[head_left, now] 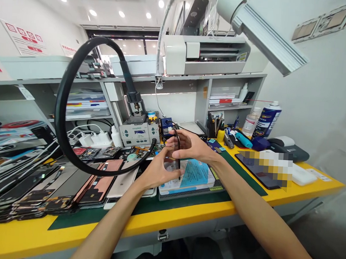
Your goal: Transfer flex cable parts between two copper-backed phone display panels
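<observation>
Both my hands are raised over the middle of the bench, close together around a thin dark object (pixel 177 145) seen edge-on, which looks like a phone or its frame. My left hand (pixel 159 168) holds its lower part between thumb and fingers. My right hand (pixel 191 146) grips its upper part, fingers at the top edge and thumb on the near side. Below them lies a blue and white packet (pixel 198 173) on a dark perforated tray (pixel 187 196), which rests on the green mat (pixel 148 206).
Stacked phone screens (pixel 62 185) cover the left side. Behind stands a grey hot-air station (pixel 139 133) with a looping black hose (pixel 59 116). At the right are a dark phone (pixel 258 170), a blue spray can (pixel 267 121), a clear bottle (pixel 250 124) and a white object (pixel 302 175).
</observation>
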`<state>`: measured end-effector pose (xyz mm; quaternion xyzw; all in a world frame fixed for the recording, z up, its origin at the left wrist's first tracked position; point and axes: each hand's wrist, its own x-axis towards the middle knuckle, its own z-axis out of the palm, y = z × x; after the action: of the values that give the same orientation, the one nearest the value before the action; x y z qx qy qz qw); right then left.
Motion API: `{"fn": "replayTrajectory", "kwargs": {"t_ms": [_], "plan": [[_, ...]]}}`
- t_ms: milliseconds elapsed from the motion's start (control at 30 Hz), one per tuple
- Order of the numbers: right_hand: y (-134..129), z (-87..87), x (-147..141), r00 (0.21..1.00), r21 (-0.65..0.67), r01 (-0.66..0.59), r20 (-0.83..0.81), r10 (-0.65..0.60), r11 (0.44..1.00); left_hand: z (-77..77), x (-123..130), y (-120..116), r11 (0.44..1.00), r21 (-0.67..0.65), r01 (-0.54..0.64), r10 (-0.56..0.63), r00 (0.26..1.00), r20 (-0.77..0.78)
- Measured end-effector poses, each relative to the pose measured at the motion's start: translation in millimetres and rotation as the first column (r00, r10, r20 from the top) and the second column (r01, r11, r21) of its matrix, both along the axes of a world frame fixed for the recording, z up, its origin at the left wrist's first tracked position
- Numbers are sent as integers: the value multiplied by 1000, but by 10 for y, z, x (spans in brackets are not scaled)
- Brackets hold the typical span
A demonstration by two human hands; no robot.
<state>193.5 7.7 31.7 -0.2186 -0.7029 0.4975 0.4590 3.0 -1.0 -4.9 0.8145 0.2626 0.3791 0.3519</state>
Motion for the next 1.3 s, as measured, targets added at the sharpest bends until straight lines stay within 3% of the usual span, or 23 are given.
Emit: {"fn": "replayTrajectory", "kwargs": {"t_ms": [167,900,1167,1300], "plan": [[-27,29,0,1000,14,18,12,-18,1000,13,34,-24,1000,0,29,-29,994,102],[-60,38,-12,992,34,102,65,-104,994,17,33,-34,999,-31,31,-26,988,153],[-67,17,-23,986,57,141,86,-146,988,-29,51,-15,1000,-7,23,-21,975,221],[-77,10,-46,985,67,151,69,-156,986,-37,54,-4,997,-59,40,-22,960,278]]}}
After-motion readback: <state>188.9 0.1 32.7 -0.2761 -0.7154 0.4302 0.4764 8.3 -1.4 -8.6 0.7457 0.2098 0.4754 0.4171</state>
